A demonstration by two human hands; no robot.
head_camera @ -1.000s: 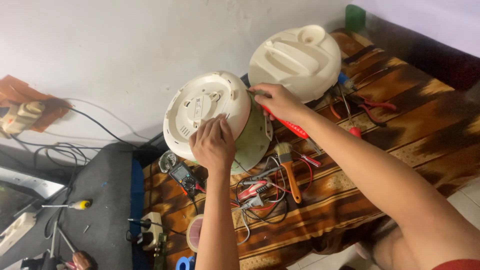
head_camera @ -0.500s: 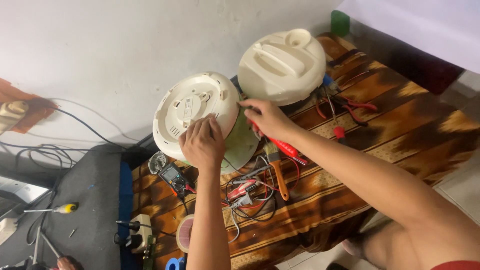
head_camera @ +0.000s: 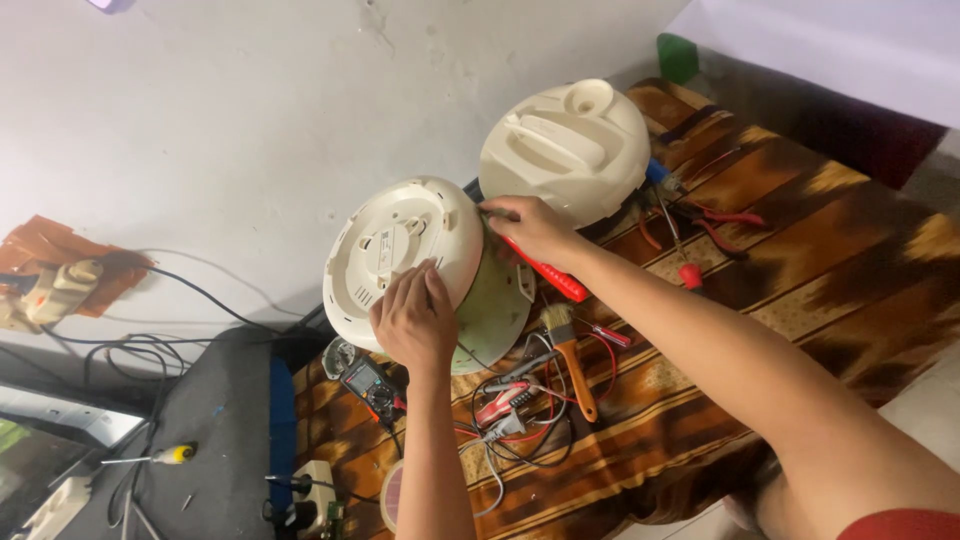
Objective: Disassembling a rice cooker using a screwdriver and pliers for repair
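Note:
A cream round appliance body (head_camera: 400,240) lies tipped on its side on a brown patterned mat (head_camera: 820,260), its underside facing me. My left hand (head_camera: 412,318) presses flat against the lower edge of that base. My right hand (head_camera: 532,230) grips a red-handled screwdriver (head_camera: 545,272) whose tip meets the body's right rim. Just behind stands the cream lid part (head_camera: 565,150) of the appliance.
A paintbrush with an orange handle (head_camera: 572,355), red pliers (head_camera: 500,405), a multimeter (head_camera: 370,385) and tangled wires lie in front. More red-handled tools (head_camera: 720,218) rest at the right. A power strip (head_camera: 315,490) and a yellow-handled screwdriver (head_camera: 170,455) sit low left.
The view has shifted slightly. Both hands stay on the tipped appliance body, the left on its base, the right holding the screwdriver at its rim.

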